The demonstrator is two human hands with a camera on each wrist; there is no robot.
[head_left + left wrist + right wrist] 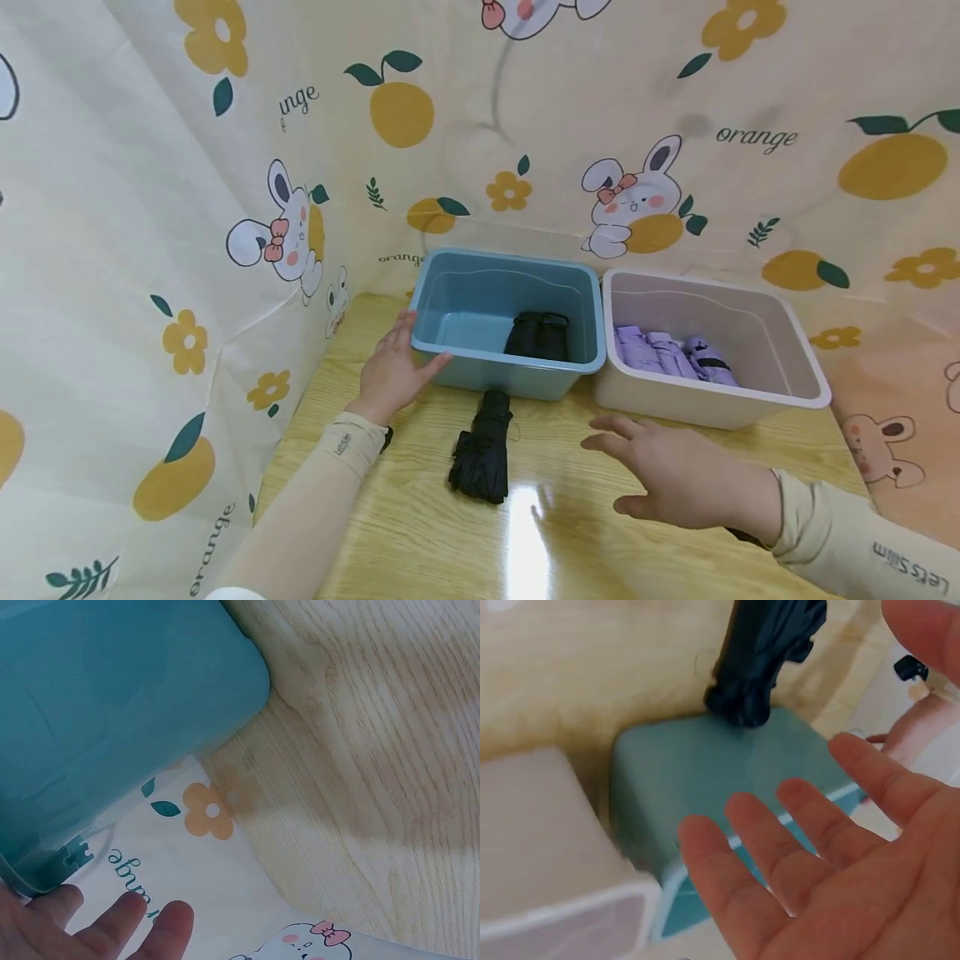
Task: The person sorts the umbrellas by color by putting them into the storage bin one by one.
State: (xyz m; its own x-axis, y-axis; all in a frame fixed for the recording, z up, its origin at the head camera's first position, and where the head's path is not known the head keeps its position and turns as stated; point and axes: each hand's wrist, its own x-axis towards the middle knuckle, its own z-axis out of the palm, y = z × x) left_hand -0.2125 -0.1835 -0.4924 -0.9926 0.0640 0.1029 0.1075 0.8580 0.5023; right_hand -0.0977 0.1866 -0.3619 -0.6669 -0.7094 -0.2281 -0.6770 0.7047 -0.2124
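My left hand (392, 377) is at the left front corner of a blue bin (510, 375), its fingertips right at the rim and its thumb stretched along the front. In the left wrist view, the fingers (174, 930) extend past the bin's edge. My right hand (671, 471) hovers over the table in front of a pale bin (675, 400), fingers spread and holding nothing. Between the hands, a black bundle of gathered cloth (483, 454), like a furled umbrella, lies against the blue bin's front. Inside that bin sits a black folded item (538, 335).
Several purple rolled bundles (671, 354) lie at the left inside the pale bin, one with a black band. Both bins stand side by side at the back of the wood-grain table (405, 517). A printed cloth (465, 125) hangs behind and at the sides.
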